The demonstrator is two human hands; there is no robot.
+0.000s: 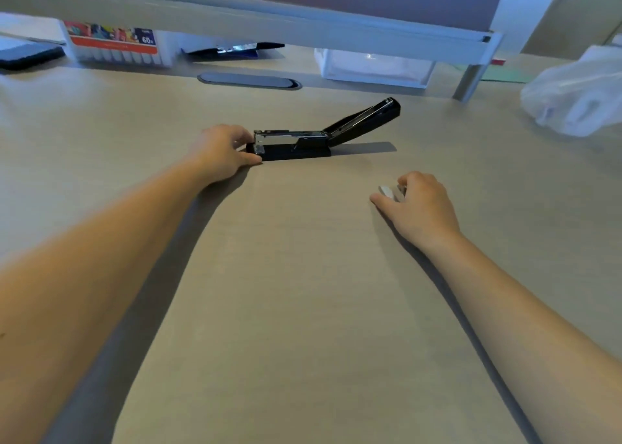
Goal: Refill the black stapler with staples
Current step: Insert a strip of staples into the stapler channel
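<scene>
The black stapler (303,144) lies on the beige desk (303,292) with its top cover (365,119) swung up and back to the right, so the metal staple channel is exposed. My left hand (223,152) grips the stapler's front end, with the thumb on the base and the fingers on the far side. To the right and nearer me, my right hand (417,204) rests on the desk with its fingers closed around a small silver strip of staples (387,192). The far part of that strip is hidden by my fingers.
A grey cable grommet (249,81) sits in the desk behind the stapler. Under a raised shelf stand a marker box (114,45), a clear plastic box (373,68) and a black clip. A white plastic bag (579,97) lies at the far right. A shelf leg (469,82) stands nearby.
</scene>
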